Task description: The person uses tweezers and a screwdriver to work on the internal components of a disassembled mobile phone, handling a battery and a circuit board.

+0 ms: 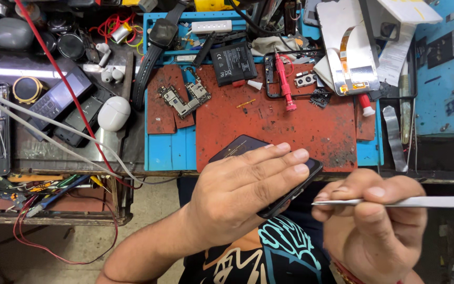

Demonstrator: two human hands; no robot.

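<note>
My left hand [243,192] lies flat over a black smartphone [237,147], fingers pressed across it, holding it tilted at the near edge of the red work mat [290,126]. Only the phone's far corner and right edge show. My right hand [374,215] pinches a thin flat metal pry tool [421,201] that runs off to the right, its tip beside the phone's right edge.
On the mat lie a circuit board [185,99], a black battery [232,63], a red screwdriver [285,81] and a phone frame with a ribbon cable [348,47]. To the left are a white earbud case [114,113], old phones [59,102], a smartwatch [161,34] and red and white wires.
</note>
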